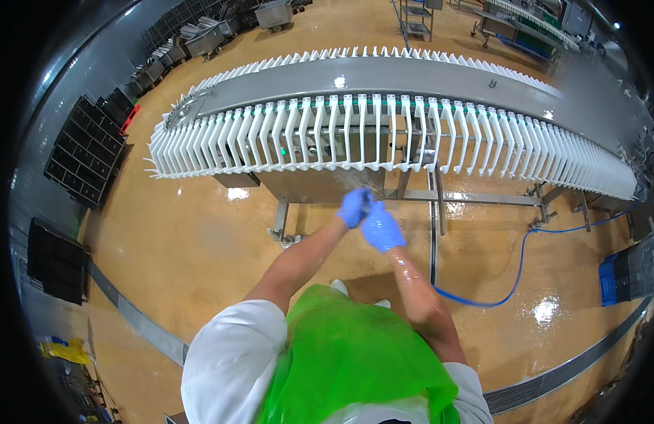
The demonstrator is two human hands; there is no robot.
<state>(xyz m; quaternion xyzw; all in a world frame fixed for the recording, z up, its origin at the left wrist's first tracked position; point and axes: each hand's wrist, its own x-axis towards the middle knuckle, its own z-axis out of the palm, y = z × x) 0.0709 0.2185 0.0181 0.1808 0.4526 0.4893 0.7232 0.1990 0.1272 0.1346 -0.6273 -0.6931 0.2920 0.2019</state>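
Note:
My left hand [354,207] and my right hand [382,229], both in blue gloves, meet in front of me. Their fingers are closed around something small that they mostly hide; its kind does not show. A faint whitish spray [350,185] spreads just beyond them, toward the lower steel panel of a conveyor [292,187]. Along the conveyor's near side hangs a long row of white plastic paddles [348,134], a little farther off than my hands. A blue hose [482,304] runs across the floor from the right and disappears behind my right forearm; its end is hidden.
Steel conveyor legs [281,219] stand on the wet tan floor [200,240]. Drain grates [136,311] curve around behind me. Black crates [87,152] line the left wall, a blue crate [609,279] stands at right, and steel carts [203,42] stand at the back.

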